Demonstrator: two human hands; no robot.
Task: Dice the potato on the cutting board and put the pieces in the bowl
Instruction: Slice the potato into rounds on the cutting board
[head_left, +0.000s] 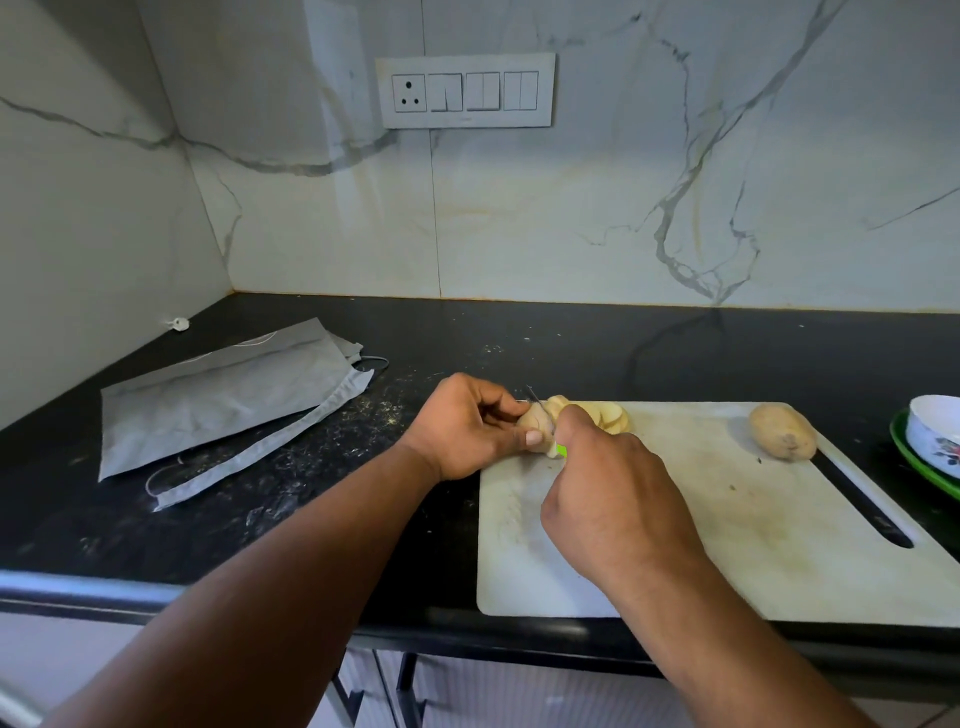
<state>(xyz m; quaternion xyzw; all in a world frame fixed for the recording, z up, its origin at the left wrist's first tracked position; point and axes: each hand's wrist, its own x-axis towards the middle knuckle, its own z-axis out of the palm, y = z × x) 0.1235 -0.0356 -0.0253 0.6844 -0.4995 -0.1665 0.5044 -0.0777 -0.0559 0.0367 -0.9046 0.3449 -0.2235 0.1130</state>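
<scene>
Two bare forearms reach in from the bottom of the frame over the rounded front edge of a black speckled countertop (291, 519). At centre, the right hand (618, 499) curls its fingers round a knife (550, 431) with a bright green handle, of which only a sliver shows; the thin dark blade stands in the cut potato (535, 422). Just left of it, the left hand (462, 426) pinches the pale, peeled-looking end of that potato between thumb and bent fingers. Flat round slices (610, 415) lie fanned directly behind the blade. All this sits at the upper left corner of a white plastic cutting board (727, 519), scuffed and stained, with a long slot handle on its right side. A whole brown-skinned potato (782, 432) rests on the board's far right corner. At the right edge of the frame, a white bowl (935, 426) with a flower print sits on a green plate (914, 462), well apart from the hands. At left, a crumpled grey cloth bag (218, 400) lies flat. Behind, a veined marble wall carries a white switch panel (465, 91), upper centre.
</scene>
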